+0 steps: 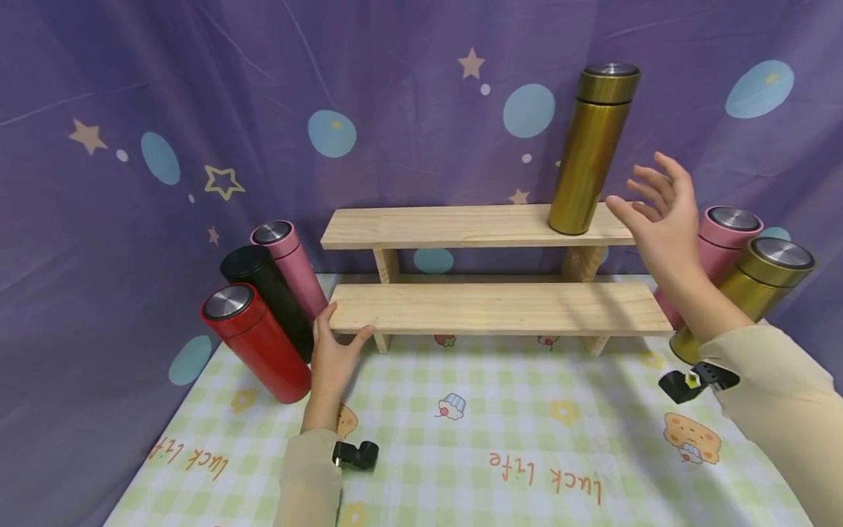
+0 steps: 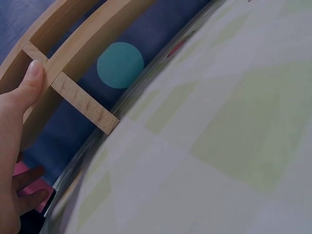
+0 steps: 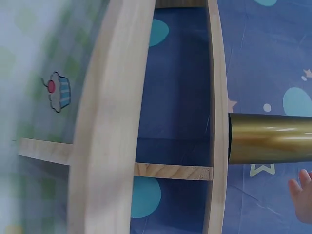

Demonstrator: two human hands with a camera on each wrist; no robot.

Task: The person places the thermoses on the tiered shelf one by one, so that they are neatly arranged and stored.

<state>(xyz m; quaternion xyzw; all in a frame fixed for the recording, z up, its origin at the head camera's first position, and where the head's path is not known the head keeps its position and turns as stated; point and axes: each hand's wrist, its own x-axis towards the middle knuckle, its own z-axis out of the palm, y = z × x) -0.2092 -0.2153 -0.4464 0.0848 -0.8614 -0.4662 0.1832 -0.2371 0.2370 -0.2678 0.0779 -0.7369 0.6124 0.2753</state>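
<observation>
A two-tier wooden shelf (image 1: 494,307) stands on the table. My left hand (image 1: 334,359) holds its lower board at the left front corner, thumb on the front edge and fingers at the left end. In the left wrist view the thumb (image 2: 33,78) lies against the board, with other fingers spread below it. A tall gold thermos bottle (image 1: 593,154) with a silver-topped lid stands upright near the right end of the upper board. My right hand (image 1: 668,219) is raised just right of that bottle, fingers loosely bent and apart from it, holding nothing.
Left of the shelf stand a red bottle (image 1: 263,348), a black bottle (image 1: 273,300) and a pink bottle (image 1: 296,271). Behind my right forearm are another pink bottle (image 1: 721,238) and another gold bottle (image 1: 757,282). A purple curtain (image 1: 408,73) hangs behind the checkered tablecloth (image 1: 500,410).
</observation>
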